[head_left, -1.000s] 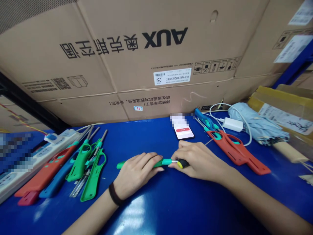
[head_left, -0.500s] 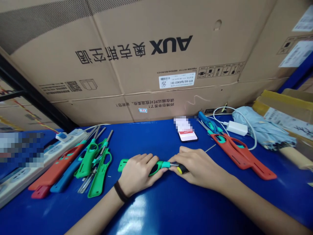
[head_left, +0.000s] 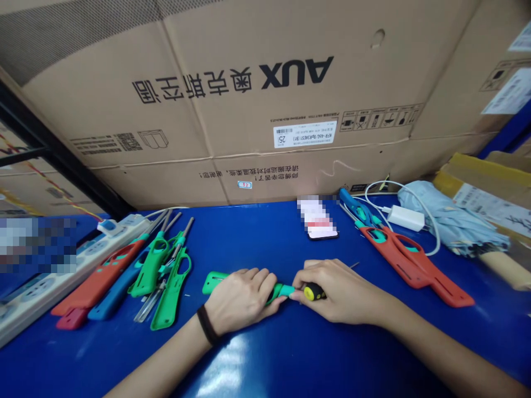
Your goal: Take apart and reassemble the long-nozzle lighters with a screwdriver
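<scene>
A green long-nosed lighter point(head_left: 215, 282) lies flat on the blue table point(head_left: 290, 354), its left end showing past my fingers. My left hand point(head_left: 243, 298), with a black band on the wrist, is closed over its body and presses it down. My right hand point(head_left: 338, 290) grips a small screwdriver with a black and yellow handle point(head_left: 312, 291). The screwdriver points left, its tip hidden at the lighter's teal end point(head_left: 286, 289). Both hands meet in the middle of the table.
A pile of red, blue and green lighters point(head_left: 136, 276) lies at left beside a white power strip point(head_left: 62, 271). A phone point(head_left: 319, 224) lies behind my hands. Red and blue lighters point(head_left: 406, 262), a white charger point(head_left: 409, 217) and a folded umbrella point(head_left: 452, 221) lie at right. A big cardboard box point(head_left: 249, 99) walls the back.
The lighter has turned under my left hand, so its flat green end shows more. My right hand has pushed the screwdriver closer to the lighter's end. The view has shifted slightly.
</scene>
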`<state>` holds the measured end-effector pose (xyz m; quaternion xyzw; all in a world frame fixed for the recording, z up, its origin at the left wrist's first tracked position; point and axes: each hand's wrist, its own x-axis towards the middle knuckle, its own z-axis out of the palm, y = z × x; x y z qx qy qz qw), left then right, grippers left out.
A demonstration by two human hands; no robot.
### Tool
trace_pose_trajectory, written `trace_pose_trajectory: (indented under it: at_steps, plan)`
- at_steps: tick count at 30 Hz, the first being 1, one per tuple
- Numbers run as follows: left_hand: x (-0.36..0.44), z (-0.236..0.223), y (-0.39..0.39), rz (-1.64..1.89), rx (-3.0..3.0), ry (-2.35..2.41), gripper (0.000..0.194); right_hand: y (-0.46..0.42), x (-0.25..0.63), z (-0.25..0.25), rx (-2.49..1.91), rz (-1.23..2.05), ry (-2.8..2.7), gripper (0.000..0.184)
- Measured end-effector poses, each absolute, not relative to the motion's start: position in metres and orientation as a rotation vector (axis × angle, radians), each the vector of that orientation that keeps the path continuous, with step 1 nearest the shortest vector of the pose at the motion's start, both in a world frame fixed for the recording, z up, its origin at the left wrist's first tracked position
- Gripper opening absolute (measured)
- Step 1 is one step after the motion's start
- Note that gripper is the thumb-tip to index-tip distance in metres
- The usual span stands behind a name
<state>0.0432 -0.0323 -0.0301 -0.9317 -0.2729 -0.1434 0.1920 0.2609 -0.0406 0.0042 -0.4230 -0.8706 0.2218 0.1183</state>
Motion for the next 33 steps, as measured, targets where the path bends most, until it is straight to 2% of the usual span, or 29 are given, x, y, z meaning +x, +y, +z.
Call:
trace_pose_trajectory:
  at_steps: [18,26,30,33]
  plan:
    - [0.044,-0.032,-0.032,-0.364,-2.776,-0.798,0.041,-0.049,0.254,0.008,-1.286,0.608,-2.55,0.02]
    - [0.047,-0.029,-0.032,-0.268,-2.794,-0.936,0.034,-0.042,0.258,0.006,-1.321,0.586,-2.55,0.022]
    - [0.05,-0.021,-0.032,-0.136,-2.855,-1.117,0.019,-0.04,0.256,0.005,-1.233,0.428,-2.56,0.017]
    - [0.051,-0.017,-0.032,-0.069,-2.877,-1.251,0.016,-0.039,0.251,-0.002,-1.089,0.161,-2.634,0.017]
